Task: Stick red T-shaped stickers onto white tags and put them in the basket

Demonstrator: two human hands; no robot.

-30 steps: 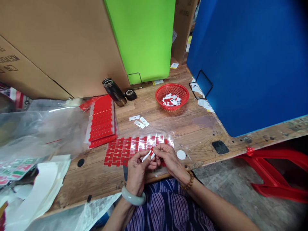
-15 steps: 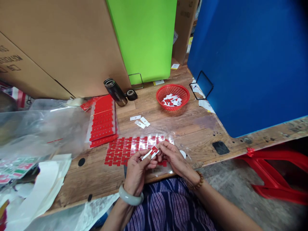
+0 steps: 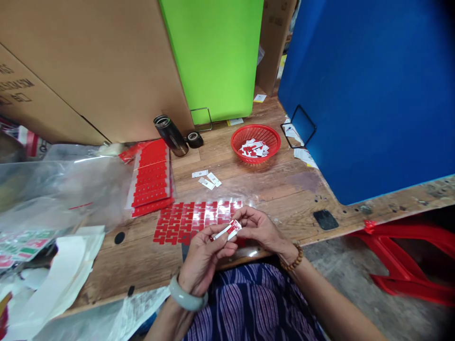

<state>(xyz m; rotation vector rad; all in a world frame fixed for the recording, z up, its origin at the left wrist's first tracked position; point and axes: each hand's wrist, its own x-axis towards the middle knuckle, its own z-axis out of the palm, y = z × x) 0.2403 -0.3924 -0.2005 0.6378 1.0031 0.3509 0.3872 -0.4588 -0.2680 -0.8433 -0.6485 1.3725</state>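
Between my two hands is a small white card (image 3: 222,234) with a red sticker (image 3: 234,228) at its right end. My left hand (image 3: 205,249) pinches the card's left part between thumb and fingers. At the other end, my right hand (image 3: 261,229) has its thumb and fingertips closed on the red end. Beneath them on the table lies a clear sheet of red stickers (image 3: 183,222) in rows, partly covered by the hands. Several white cards (image 3: 214,179) lie loose beyond the sheet. Farther back, a red basket (image 3: 256,159) holds a pile of white cards with red pieces.
A stack of red sticker sheets (image 3: 151,177) lies left, near a dark flask (image 3: 170,136) and its cap (image 3: 194,139). Clear plastic bags (image 3: 71,189) cover the left side. Green (image 3: 213,57) and blue (image 3: 366,94) panels stand behind. A red stool (image 3: 408,265) is at right.
My right hand has shifted its fingers onto the card's red end, where it was just beside it. The card sits slightly lower and farther right.
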